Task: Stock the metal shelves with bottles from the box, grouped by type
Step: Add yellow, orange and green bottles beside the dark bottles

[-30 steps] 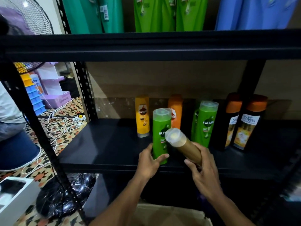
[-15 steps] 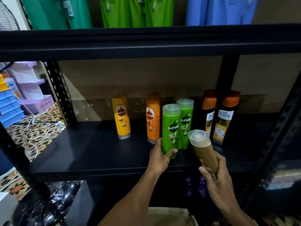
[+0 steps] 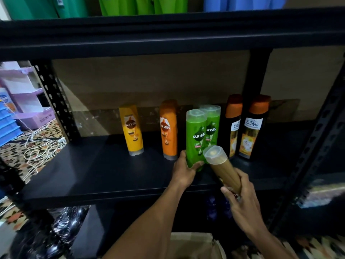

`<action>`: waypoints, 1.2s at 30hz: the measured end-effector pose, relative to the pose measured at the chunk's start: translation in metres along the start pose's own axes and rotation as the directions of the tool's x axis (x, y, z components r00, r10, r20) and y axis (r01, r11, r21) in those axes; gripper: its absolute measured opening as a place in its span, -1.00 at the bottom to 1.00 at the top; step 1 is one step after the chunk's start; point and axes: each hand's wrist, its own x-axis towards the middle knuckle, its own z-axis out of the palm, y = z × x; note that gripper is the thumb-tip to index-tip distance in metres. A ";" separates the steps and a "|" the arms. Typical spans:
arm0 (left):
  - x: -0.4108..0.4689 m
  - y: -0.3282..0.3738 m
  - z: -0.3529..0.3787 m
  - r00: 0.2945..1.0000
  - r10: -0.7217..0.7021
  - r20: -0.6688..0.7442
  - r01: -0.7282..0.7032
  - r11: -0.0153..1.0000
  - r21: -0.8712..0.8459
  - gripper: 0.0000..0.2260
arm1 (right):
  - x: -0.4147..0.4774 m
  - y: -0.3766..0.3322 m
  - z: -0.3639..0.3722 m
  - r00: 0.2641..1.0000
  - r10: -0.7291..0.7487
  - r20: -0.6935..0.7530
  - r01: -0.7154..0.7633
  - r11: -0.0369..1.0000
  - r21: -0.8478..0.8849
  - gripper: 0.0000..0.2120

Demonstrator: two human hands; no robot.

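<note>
My left hand (image 3: pixel 183 170) grips the base of a green Sunsilk bottle (image 3: pixel 196 137) that stands on the black metal shelf (image 3: pixel 93 174), just in front of a second green bottle (image 3: pixel 211 126). In my right hand (image 3: pixel 242 200) is a brown bottle (image 3: pixel 222 167), tilted with its clear cap pointing up and away, right of the green one. On the shelf also stand a yellow bottle (image 3: pixel 131 129), an orange bottle (image 3: pixel 168 129) and two black Shayla bottles (image 3: pixel 252 128) with orange caps. The cardboard box (image 3: pixel 192 245) shows at the bottom edge.
An upper shelf board (image 3: pixel 168 32) crosses overhead, with green and blue refill pouches (image 3: pixel 130 5) above it. Perforated uprights (image 3: pixel 54 98) frame the bay left and right. White cables (image 3: pixel 41 146) lie on the patterned floor at left, with a black plastic bag (image 3: pixel 61 230) below.
The green bottle in my left hand has moved right, from apart in front of the orange one to close against the other green bottle. My right hand kept the brown bottle beside it.
</note>
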 end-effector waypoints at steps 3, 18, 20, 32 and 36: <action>-0.006 -0.002 -0.007 0.999 -0.007 0.033 0.007 1.000 0.005 -0.46 | 0.000 -0.012 -0.004 1.000 -0.006 0.001 0.006 0.997 -0.083 -0.44; -0.091 -0.006 -0.133 0.912 0.410 -0.033 -0.360 0.835 0.416 -0.16 | 0.010 -0.141 0.020 0.861 -0.339 0.378 0.508 0.556 -0.658 -0.42; -0.093 -0.006 -0.143 0.897 0.438 -0.057 -0.346 0.775 0.528 -0.29 | 0.013 -0.160 0.032 0.829 -0.366 0.422 0.558 0.497 -0.665 -0.45; -0.074 -0.041 -0.206 0.904 0.362 -0.226 -0.224 0.854 0.470 -0.48 | 0.024 -0.221 0.100 0.738 -0.600 0.309 0.674 0.634 -0.379 -0.17; -0.063 -0.047 -0.231 0.911 0.254 -0.324 -0.126 0.921 0.368 -0.51 | 0.019 -0.193 0.126 0.847 -0.443 0.294 0.511 0.832 -0.219 -0.18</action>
